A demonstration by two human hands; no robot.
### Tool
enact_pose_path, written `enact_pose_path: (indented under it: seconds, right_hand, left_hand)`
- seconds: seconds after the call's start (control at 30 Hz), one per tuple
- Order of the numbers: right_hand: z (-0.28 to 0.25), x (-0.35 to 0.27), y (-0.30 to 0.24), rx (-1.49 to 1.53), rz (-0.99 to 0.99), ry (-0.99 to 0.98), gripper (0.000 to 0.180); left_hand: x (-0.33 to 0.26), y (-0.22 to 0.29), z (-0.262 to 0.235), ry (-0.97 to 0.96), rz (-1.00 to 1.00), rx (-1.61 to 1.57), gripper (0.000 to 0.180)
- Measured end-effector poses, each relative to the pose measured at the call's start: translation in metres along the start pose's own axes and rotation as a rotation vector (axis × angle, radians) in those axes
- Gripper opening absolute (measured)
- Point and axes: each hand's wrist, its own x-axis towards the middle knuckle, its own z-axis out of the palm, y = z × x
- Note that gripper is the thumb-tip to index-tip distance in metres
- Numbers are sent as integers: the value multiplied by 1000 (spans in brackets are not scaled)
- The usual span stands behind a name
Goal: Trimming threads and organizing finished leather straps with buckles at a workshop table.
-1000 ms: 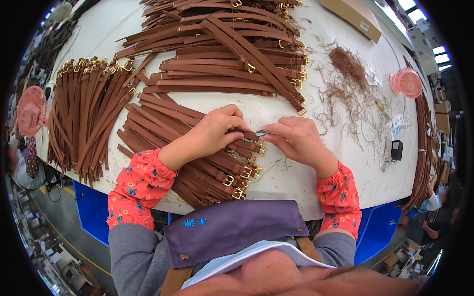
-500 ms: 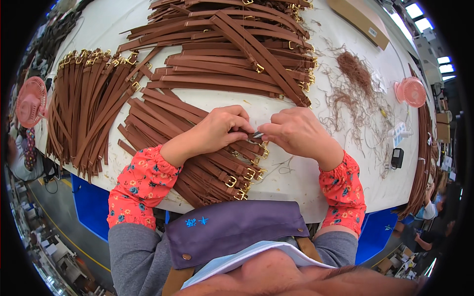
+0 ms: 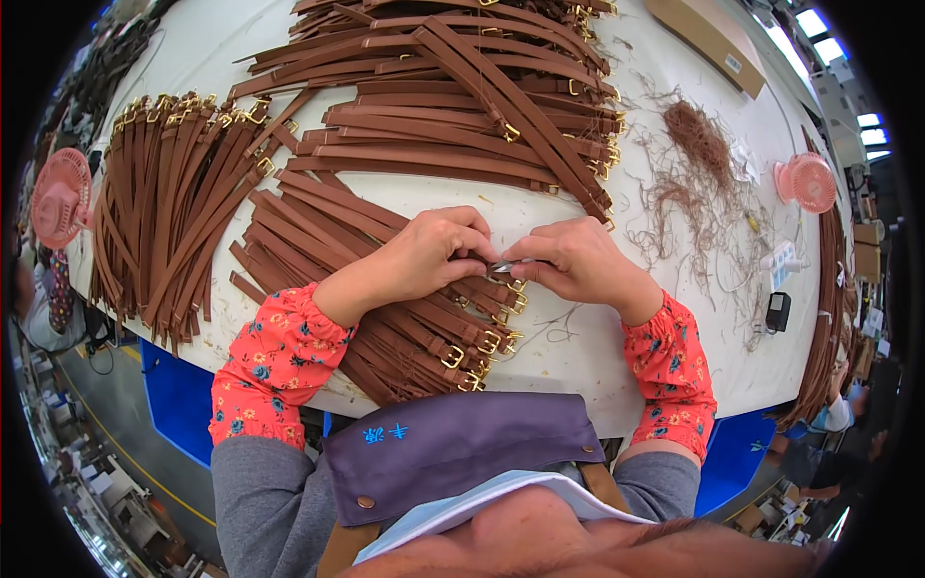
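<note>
Hands unmoved; buckle [image 3: 503, 266] pinched btwn both fingers [image 3: 482, 262].

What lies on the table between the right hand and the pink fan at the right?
In the head view, loose brown thread trimmings lie between the right hand and the pink fan.

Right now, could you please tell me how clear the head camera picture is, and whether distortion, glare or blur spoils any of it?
In the head view, the left hand, right hand and brown straps beneath them are sharp and evenly lit; the white table edge bows with fisheye distortion; the ceiling lights at upper right glare; the rim is black, and the floor near it smears.
</note>
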Motion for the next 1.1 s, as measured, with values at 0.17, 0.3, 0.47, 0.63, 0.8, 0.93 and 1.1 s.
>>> enact_pose_path:
  seconds: [0.17,0.3,0.47,0.63,0.8,0.93,1.1]
  right_hand:
    - [0,-2,-3,-49,19,-24,10]
    - [2,-4,-6,-101,25,-2,10]
    - [2,-17,-4,-10,113,163,10]
    - [2,-32,-18,-61,128,151,10]
    - [5,-35,-24,-178,128,156,11]
    - [10,-34,-23,-194,97,178,14]
    - [11,-33,-25,-199,110,185,12]
  left_hand:
    - [0,-1,1,5,-3,6,25]
    - [0,-2,2,8,13,1,24]
    - [2,8,0,14,21,41,24]
    - [1,15,3,61,65,66,20]
    - [5,15,10,75,223,236,12]
    - [8,17,12,41,257,375,5]
    - [12,20,13,-2,250,364,8]
